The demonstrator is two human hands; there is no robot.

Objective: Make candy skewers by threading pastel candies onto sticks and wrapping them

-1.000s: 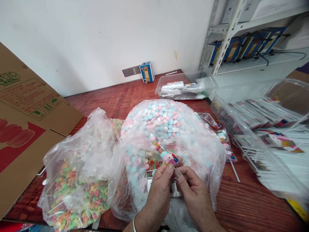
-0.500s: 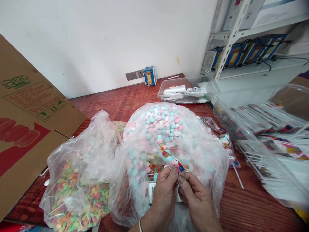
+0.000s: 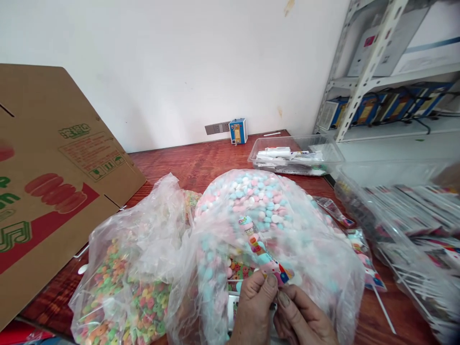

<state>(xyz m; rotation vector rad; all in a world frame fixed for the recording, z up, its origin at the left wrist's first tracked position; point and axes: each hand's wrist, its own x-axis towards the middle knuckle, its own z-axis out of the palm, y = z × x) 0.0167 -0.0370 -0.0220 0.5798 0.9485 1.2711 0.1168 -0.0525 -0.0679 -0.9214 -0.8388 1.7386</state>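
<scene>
A slim printed candy packet (image 3: 265,256), with colourful shapes along it, slants up and left over the big bag. My left hand (image 3: 253,306) is closed on its lower part between thumb and fingers. My right hand (image 3: 305,316) pinches at the packet's bottom end, its thumb close to the left thumb; what lies right under those fingertips is hidden. Beneath both hands spreads a large clear plastic bag (image 3: 323,258) full of pink, blue and white round candies (image 3: 262,196). Small ring-shaped candies (image 3: 240,269) show left of the packet, above a white-edged object (image 3: 233,311) partly covered by my left hand.
Left stands another clear bag (image 3: 143,225) of coloured ring candies, beside a cardboard box (image 3: 72,167). On the right are wrapped packets with a white stick (image 3: 384,309) and a clear bin (image 3: 391,249) of packets. Behind are a clear tray (image 3: 298,167), a blue device (image 3: 238,132) and shelving (image 3: 370,72).
The camera view has shifted, so the scene sits lower and further right. Both hands keep their grip on the packet, which looks much the same.
</scene>
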